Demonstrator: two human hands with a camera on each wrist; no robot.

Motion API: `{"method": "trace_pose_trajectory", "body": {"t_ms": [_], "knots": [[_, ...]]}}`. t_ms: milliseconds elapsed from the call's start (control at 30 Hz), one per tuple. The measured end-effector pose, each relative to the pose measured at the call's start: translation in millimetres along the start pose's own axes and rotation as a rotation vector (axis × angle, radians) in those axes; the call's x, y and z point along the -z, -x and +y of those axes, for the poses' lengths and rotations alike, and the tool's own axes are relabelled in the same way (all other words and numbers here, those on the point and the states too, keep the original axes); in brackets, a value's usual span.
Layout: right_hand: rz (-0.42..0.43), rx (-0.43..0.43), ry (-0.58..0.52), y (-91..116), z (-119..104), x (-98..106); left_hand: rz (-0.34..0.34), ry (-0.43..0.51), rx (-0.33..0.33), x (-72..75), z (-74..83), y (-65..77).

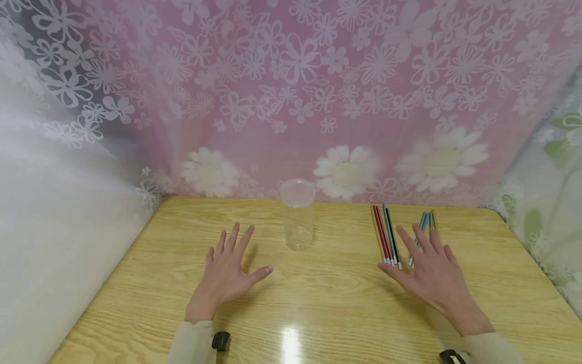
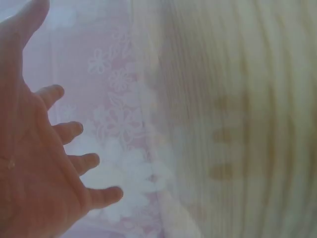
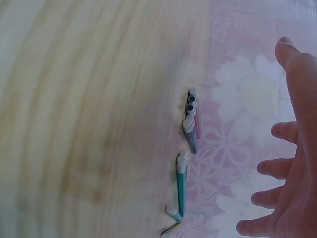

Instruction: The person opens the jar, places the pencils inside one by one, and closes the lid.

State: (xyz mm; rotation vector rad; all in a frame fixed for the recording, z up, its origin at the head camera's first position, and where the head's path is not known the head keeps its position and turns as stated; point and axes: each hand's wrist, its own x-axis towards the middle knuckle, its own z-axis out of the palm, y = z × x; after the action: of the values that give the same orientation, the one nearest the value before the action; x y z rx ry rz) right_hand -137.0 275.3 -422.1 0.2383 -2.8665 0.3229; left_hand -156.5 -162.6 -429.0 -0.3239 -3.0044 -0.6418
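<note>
A tall, clear plastic cup (image 1: 298, 222) stands upright near the back middle of the table. My left hand (image 1: 227, 275) hovers to its left with fingers spread and nothing in it. On the right lies a row of slim pencils (image 1: 386, 237) in red, yellow, grey and black, their pale ends facing me. Farther right is a smaller group of teal and yellow pencils (image 1: 423, 222), partly hidden by my right hand (image 1: 436, 278). That hand is spread above the table, holding nothing. In the right wrist view, a teal pencil (image 3: 182, 188) shows end-on, well away from the fingers.
The wood-grain table (image 1: 327, 293) ends at a pink flowered curtain (image 1: 273, 131) along the back. A whitish sheet (image 1: 59, 227) hangs at the left, and a green-patterned one (image 1: 554, 202) at the right. Dark bands (image 1: 221, 341) sit at both wrists.
</note>
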Motion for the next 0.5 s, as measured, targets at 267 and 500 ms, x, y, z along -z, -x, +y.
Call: {"method": "trace_pose_trajectory", "body": {"t_ms": [267,500], "knots": [[0.031,0.035,-0.037,-14,-15,4,-0.029,0.24,-0.03,-1.5,10.1,-16.3],[0.043,0.082,-0.053,-29,-28,8,-0.02,0.416,-0.037,0.7,17.3,-37.0]]}}
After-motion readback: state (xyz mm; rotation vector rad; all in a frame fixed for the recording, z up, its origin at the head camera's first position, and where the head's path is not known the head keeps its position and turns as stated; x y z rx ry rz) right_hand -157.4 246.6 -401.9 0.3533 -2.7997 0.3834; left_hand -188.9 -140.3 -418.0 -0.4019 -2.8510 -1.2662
